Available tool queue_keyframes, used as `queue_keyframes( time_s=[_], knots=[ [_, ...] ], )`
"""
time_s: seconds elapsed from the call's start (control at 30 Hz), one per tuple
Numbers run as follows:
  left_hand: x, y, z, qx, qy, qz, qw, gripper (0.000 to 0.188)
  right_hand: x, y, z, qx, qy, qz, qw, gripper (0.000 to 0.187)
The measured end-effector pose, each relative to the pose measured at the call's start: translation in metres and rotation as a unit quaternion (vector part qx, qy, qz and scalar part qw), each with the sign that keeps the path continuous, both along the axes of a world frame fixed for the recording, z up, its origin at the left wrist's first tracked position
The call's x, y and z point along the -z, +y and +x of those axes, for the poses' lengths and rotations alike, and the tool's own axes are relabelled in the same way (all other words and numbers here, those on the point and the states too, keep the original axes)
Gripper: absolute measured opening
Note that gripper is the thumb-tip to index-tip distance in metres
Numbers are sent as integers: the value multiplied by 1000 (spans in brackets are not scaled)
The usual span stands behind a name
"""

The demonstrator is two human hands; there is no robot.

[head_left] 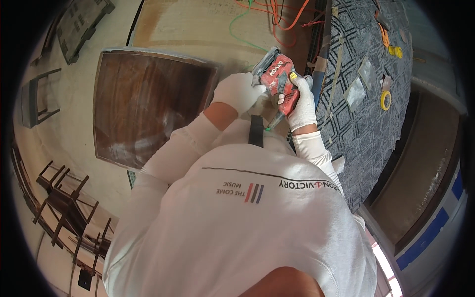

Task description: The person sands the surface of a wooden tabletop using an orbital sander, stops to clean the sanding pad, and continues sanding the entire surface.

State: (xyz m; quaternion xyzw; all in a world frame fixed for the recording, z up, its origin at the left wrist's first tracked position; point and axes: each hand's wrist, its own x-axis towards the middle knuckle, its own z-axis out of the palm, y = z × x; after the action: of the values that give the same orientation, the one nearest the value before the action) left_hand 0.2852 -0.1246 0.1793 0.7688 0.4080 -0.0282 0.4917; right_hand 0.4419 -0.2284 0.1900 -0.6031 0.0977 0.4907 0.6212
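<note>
A red and grey power sander (281,79), dusty and with a flat pad at its upper-left end, is held in front of my body. My right hand (304,103), in a white glove, wraps round its red body, thumb near a yellow spot. My left hand (237,93), also gloved in white, closes on the sander's pad end; its fingertips are partly hidden. A green cord trails from the tool's lower end. To the left of my hands lies a dark brown wooden panel (148,104) with a pale, dusty edge.
At the right, a grey patterned carpeted surface (366,143) bears a yellow tape roll (386,100), an orange-handled tool (383,34) and clear plastic pieces (354,94). Orange hoses (292,24) lie beyond my hands. Dark wooden stools (69,203) stand at the far left.
</note>
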Motion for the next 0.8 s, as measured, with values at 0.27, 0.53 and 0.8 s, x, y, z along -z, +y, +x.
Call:
queue_keyframes(
  time_s=[0.27, 0.53, 0.8],
  knots=[
    [32, -19, -3, 105, -33, 226, 968, 17, 9, -4, -2, 37, 72, -16, 997, 22],
    [38, -9, 3, 220, 56, 189, 956, 24, 46, -10, 1, 41, 158, -13, 986, 21],
    [22, -2, 2, 155, 87, 152, 972, 21, 35, -5, -6, 38, 126, -42, 990, 22]
  ],
)
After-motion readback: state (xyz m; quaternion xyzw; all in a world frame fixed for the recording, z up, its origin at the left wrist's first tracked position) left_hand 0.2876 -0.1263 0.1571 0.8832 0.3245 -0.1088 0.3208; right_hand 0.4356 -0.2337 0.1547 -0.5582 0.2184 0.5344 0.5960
